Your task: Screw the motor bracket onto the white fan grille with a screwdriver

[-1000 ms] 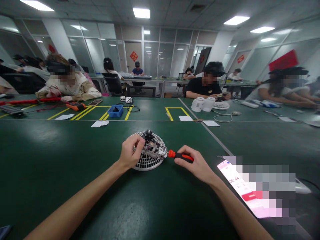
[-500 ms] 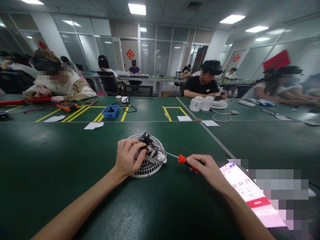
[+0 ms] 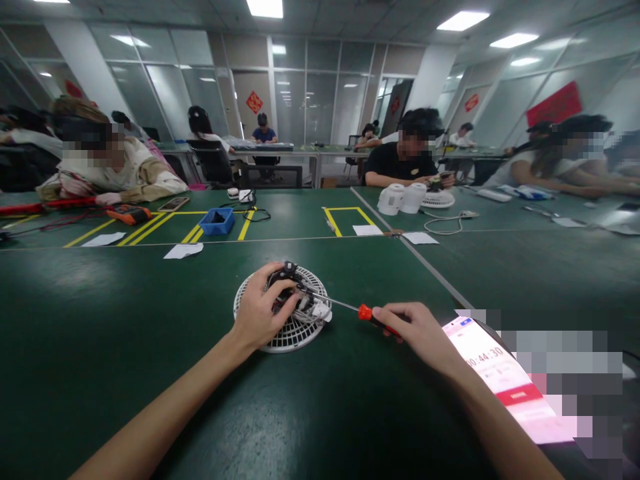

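Observation:
A round white fan grille (image 3: 293, 341) lies flat on the green table in front of me. On it sits a black fan motor assembly (image 3: 289, 272) with wires and a white plastic piece (image 3: 321, 311). My left hand (image 3: 260, 310) is closed around the motor assembly, fingers over the top and thumb on the near side. A screwdriver (image 3: 366, 312) with a red and black handle is gripped in my right hand (image 3: 413, 330). Its shaft points left into the assembly; the tip's exact contact is hard to make out among the parts.
A lit phone (image 3: 500, 373) showing a timer lies by my right forearm. Farther off are a blue bin (image 3: 217, 222), paper slips (image 3: 183, 251), an orange multimeter (image 3: 130, 213), white cylindrical parts (image 3: 391, 200) and a cable (image 3: 445, 230). Other people sit around the tables.
My left hand has shifted slightly over the motor assembly, its fingers now more bunched. The screwdriver stays pointed into the assembly, and the whole view has tilted a little.

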Demonstrator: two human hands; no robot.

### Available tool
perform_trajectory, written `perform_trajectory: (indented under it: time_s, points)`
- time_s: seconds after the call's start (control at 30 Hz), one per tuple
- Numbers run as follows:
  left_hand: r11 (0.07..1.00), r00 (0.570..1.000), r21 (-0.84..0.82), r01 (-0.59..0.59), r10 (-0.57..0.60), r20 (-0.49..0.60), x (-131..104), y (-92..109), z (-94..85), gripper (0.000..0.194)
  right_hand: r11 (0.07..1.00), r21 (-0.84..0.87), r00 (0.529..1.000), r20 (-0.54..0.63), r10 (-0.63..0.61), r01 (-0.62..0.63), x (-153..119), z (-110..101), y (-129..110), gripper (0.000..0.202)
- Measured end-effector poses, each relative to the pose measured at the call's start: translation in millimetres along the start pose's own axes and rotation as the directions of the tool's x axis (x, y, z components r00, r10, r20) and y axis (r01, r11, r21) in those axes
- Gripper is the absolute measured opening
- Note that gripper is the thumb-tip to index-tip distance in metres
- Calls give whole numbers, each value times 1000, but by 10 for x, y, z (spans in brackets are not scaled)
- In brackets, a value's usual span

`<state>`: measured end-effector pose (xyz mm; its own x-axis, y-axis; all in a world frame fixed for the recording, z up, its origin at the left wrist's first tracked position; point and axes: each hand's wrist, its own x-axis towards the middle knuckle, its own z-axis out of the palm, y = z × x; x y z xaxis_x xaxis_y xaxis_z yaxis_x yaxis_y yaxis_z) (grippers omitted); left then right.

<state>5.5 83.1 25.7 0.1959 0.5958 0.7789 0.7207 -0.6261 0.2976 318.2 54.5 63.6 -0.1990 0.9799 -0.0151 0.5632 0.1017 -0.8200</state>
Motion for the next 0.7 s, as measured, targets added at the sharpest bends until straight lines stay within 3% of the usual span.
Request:
perform_trajectory:
  time_s: [0.4,0.7]
  points:
    - [998,997,30,56,-54,-55,16,83,49,13,999,11,999,-26,35,-34,6,-1,-3,52]
    - [995,995,97,-17,27,-101,12,58,84,10,999,-40,999,-33,6,-7,-30,18,-88,49]
